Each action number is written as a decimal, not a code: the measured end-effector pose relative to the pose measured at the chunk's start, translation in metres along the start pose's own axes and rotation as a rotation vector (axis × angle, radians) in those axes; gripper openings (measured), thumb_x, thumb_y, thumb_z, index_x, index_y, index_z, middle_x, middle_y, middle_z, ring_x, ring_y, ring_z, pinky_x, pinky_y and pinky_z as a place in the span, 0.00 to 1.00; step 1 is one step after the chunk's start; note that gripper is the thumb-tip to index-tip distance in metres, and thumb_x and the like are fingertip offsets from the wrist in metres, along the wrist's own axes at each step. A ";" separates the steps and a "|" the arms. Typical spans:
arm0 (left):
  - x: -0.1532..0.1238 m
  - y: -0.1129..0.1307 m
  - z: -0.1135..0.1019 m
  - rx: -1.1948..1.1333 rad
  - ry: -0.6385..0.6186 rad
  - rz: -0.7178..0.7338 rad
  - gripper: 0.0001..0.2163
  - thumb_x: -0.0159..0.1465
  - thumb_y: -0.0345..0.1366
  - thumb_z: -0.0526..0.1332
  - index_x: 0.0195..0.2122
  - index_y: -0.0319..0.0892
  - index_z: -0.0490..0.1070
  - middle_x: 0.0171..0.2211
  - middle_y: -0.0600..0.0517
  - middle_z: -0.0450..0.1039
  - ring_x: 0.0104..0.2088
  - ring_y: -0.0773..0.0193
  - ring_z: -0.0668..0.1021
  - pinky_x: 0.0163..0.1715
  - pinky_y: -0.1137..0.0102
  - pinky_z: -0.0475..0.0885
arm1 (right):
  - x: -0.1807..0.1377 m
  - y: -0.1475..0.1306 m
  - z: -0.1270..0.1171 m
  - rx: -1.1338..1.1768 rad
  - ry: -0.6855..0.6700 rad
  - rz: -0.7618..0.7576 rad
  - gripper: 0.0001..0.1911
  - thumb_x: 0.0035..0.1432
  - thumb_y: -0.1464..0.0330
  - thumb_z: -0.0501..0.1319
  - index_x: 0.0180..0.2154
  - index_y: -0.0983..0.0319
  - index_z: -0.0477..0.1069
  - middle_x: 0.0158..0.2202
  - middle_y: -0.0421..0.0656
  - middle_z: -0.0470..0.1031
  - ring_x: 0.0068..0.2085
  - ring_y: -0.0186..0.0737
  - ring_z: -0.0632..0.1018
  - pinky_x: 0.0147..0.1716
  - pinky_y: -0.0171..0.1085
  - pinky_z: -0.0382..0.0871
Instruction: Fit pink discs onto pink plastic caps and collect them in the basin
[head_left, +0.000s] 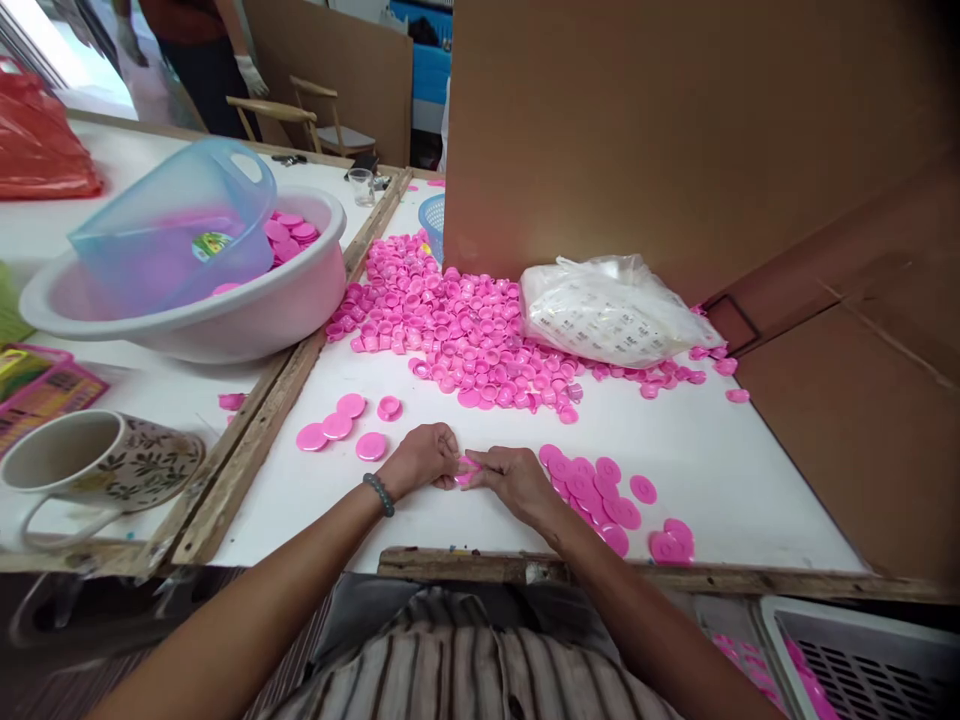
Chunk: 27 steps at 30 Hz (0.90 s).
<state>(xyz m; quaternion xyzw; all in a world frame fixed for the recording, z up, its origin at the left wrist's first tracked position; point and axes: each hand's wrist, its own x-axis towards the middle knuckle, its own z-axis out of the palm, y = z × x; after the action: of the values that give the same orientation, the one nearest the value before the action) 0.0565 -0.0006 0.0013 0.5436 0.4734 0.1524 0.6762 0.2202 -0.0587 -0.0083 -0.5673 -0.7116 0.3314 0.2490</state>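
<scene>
My left hand point(426, 458) and my right hand point(519, 482) meet over the white tabletop point(315, 510), fingertips closed on a small round pink plastic piece point(466, 472) between them. Fingers partly cover it. Left of my hands lie several flat pink discs point(337, 425), with a small pink cup-shaped piece point(389, 408) beside them. Close to my right hand more pink discs point(592, 488) overlap in a loose group. Beyond both hands spreads a large heap of pink cup-shaped pieces point(457, 330).
A plastic bag of white printed items point(615, 312) rests against tall cardboard point(675, 130). To the left stand a basin point(300, 300) holding a blue scoop point(180, 230), and a floral mug point(157, 460). A wooden strip point(262, 430) divides the tables. A person point(199, 60) stands behind.
</scene>
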 end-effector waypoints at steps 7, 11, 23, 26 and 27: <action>-0.027 0.002 -0.010 0.536 0.176 0.188 0.08 0.54 0.39 0.59 0.32 0.42 0.64 0.21 0.56 0.70 0.22 0.67 0.72 0.21 0.74 0.59 | -0.037 0.010 -0.022 -0.556 0.336 0.076 0.17 0.58 0.65 0.54 0.48 0.64 0.69 0.41 0.50 0.72 0.42 0.45 0.70 0.39 0.41 0.65; -0.048 0.004 -0.025 0.829 0.332 0.140 0.06 0.58 0.39 0.56 0.33 0.43 0.65 0.24 0.54 0.71 0.26 0.64 0.72 0.23 0.73 0.57 | -0.047 0.029 -0.030 -0.692 0.373 0.188 0.15 0.57 0.67 0.55 0.46 0.64 0.69 0.46 0.52 0.68 0.46 0.48 0.67 0.42 0.44 0.64; -0.049 -0.012 -0.017 1.249 0.611 0.448 0.06 0.57 0.32 0.58 0.36 0.43 0.70 0.41 0.45 0.70 0.48 0.48 0.63 0.42 0.55 0.58 | 0.033 -0.021 -0.028 -0.460 -0.044 -0.029 0.15 0.55 0.60 0.58 0.23 0.62 0.69 0.29 0.42 0.70 0.34 0.37 0.70 0.32 0.34 0.60; -0.048 -0.012 -0.025 1.223 0.725 0.383 0.07 0.58 0.31 0.56 0.37 0.41 0.69 0.42 0.44 0.70 0.48 0.46 0.63 0.41 0.53 0.58 | 0.049 -0.020 -0.032 -0.522 0.011 -0.050 0.12 0.59 0.67 0.53 0.27 0.62 0.70 0.29 0.42 0.71 0.33 0.36 0.69 0.29 0.33 0.58; -0.047 -0.010 -0.025 1.208 0.720 0.398 0.07 0.58 0.31 0.55 0.38 0.40 0.69 0.42 0.44 0.69 0.47 0.46 0.63 0.41 0.54 0.58 | 0.055 -0.018 -0.032 -0.573 0.025 -0.061 0.10 0.59 0.70 0.53 0.28 0.62 0.70 0.29 0.43 0.71 0.33 0.36 0.69 0.28 0.33 0.57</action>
<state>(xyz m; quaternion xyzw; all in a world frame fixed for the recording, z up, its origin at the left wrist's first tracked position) 0.0092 -0.0231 0.0158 0.8138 0.5601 0.1539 0.0202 0.2190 -0.0018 0.0248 -0.5968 -0.7899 0.1021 0.0970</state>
